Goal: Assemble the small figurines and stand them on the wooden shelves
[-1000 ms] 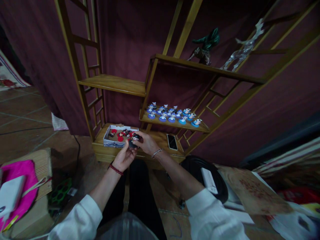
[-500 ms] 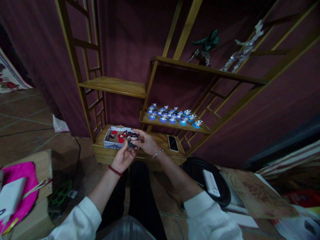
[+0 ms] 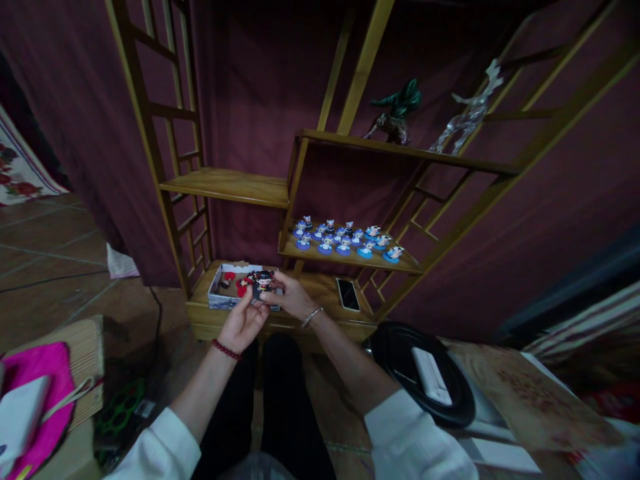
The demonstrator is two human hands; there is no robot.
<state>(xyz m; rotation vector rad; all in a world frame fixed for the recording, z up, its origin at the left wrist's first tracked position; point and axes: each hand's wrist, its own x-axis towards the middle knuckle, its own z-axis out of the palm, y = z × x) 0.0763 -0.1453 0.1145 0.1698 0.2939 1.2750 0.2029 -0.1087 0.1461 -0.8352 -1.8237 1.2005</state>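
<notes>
Between my two hands is a small black-and-red figurine [image 3: 264, 281] with a dark round base. My left hand [image 3: 245, 322] grips the base from below left, its thumb up against it. My right hand [image 3: 291, 297] pinches the same figurine from the right side. Just behind them an open cardboard box [image 3: 219, 301] sits on the low wooden shelf. Several red and black figurines [image 3: 244, 285] lie inside it, partly hidden by my hands.
Rows of blue-and-white figurines [image 3: 343, 245] stand on the middle shelf [image 3: 350, 261]. A phone [image 3: 348, 294] lies on the low shelf at right. On the upper shelf are a green-and-brown statue [image 3: 399, 113] and a clear deer statue [image 3: 467, 117]. A round black lidded thing [image 3: 453, 400] stands right.
The view has tilted and shifted slightly, so the shelves sit lower. Both hands still hold the figurine, which has turned a little between the fingers and now stands more upright.
</notes>
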